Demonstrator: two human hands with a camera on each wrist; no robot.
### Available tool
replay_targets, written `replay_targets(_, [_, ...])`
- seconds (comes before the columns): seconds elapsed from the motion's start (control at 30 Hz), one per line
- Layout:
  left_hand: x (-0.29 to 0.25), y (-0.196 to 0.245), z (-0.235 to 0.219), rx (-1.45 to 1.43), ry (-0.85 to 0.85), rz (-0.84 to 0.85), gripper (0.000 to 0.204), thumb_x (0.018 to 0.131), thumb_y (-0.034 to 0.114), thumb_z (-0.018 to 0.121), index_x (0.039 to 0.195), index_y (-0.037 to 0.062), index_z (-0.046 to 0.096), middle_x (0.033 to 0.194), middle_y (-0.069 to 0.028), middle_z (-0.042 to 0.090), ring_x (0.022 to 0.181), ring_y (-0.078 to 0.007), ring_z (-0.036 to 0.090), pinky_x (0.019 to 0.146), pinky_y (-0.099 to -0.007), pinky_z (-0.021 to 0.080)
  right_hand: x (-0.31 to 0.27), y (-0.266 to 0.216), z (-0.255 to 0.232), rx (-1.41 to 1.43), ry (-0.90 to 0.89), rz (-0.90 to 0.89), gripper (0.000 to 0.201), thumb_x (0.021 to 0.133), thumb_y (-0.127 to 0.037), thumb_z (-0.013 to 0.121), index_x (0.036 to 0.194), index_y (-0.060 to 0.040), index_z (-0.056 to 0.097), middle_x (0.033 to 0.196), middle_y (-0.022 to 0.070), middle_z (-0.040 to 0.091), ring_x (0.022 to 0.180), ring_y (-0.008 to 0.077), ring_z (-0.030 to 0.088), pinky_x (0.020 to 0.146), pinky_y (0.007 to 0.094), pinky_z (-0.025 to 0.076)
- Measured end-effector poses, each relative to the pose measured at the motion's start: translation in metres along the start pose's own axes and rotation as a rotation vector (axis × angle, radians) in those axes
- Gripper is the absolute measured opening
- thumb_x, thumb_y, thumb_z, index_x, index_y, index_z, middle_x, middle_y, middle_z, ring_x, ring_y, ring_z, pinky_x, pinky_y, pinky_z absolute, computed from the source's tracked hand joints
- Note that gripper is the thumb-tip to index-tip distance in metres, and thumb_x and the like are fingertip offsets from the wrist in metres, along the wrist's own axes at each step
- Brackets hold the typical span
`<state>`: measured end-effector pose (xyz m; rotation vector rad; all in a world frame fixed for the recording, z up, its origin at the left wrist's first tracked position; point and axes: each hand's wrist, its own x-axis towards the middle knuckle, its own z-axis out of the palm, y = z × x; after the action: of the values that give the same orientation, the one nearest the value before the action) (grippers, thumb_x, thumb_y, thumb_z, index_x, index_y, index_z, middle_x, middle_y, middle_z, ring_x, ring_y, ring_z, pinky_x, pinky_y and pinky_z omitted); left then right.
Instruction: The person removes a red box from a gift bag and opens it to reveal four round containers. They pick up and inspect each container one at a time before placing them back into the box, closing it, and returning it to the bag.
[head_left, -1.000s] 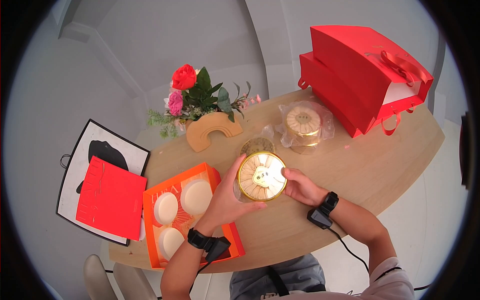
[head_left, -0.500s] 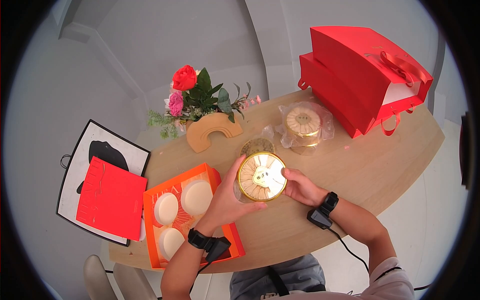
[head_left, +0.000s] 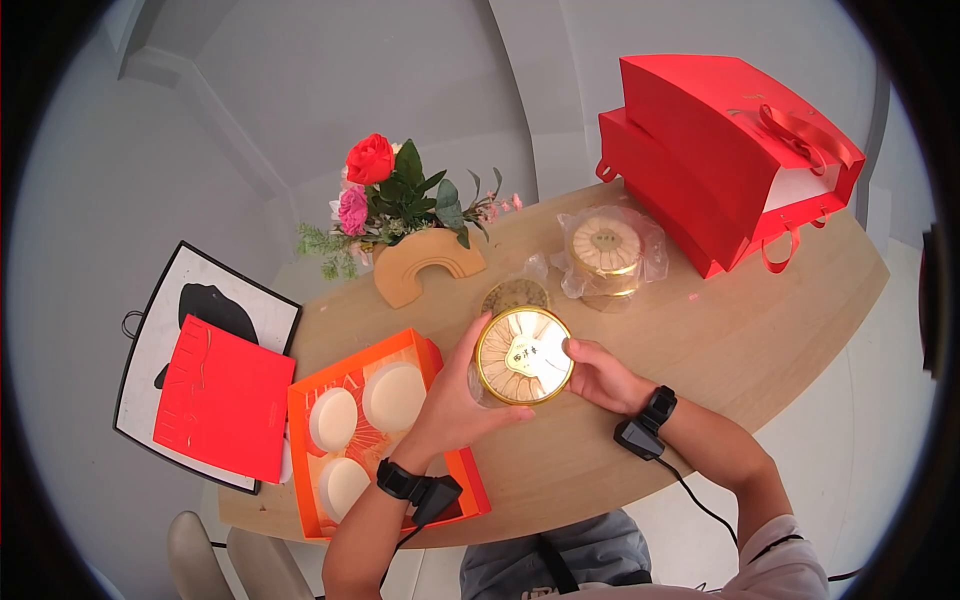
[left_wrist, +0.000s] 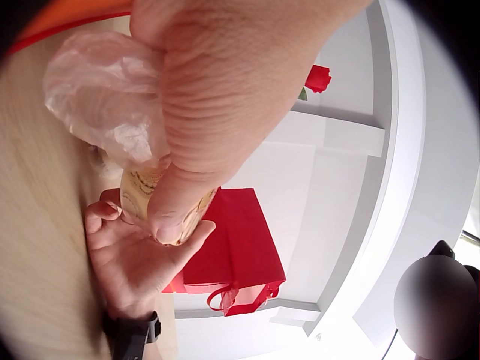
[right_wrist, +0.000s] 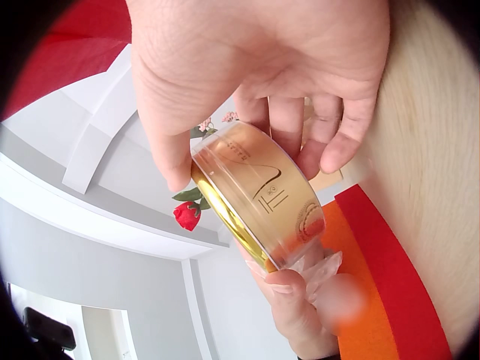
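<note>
Both hands hold a round gold-rimmed canister over the table, its lid facing up with a pale fan pattern and a small label. My left hand grips the left side, thumb along the near edge. On the right side my right hand pinches the rim, thumb on top; the right wrist view shows the canister's clear, gold-toned wall with dark lettering. Crumpled clear plastic hangs by the left hand in the left wrist view. Just behind the canister lies a darker round piece, partly covered.
A similar canister stands in clear plastic wrap farther back. At left is an orange box with round cream pieces; beyond it, a red card lies on a framed picture. Red bags and a flower vase stand behind.
</note>
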<state>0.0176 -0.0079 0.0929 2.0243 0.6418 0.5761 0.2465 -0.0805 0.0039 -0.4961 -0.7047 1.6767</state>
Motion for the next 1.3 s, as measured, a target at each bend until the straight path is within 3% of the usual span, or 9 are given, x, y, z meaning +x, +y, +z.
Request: replay_targets(1.3, [0.0002, -0.0003, -0.0004, -0.011, -0.013, -0.009, 0.120, 0.068, 0.027, 0.092, 0.159, 0.0040, 0.018, 0.152, -0.0196, 0.043, 0.143, -0.0302, 0.041, 0.117, -0.0422, 0.034, 0.0002, -0.0007, 0.0027, -0.003, -0.008, -0.003, 0.056, 0.103, -0.040, 0.056, 0.141, 0.0005, 0.050, 0.140, 0.0126, 0.058, 0.128, 0.0212, 0.057, 0.112, 0.0385, 0.044])
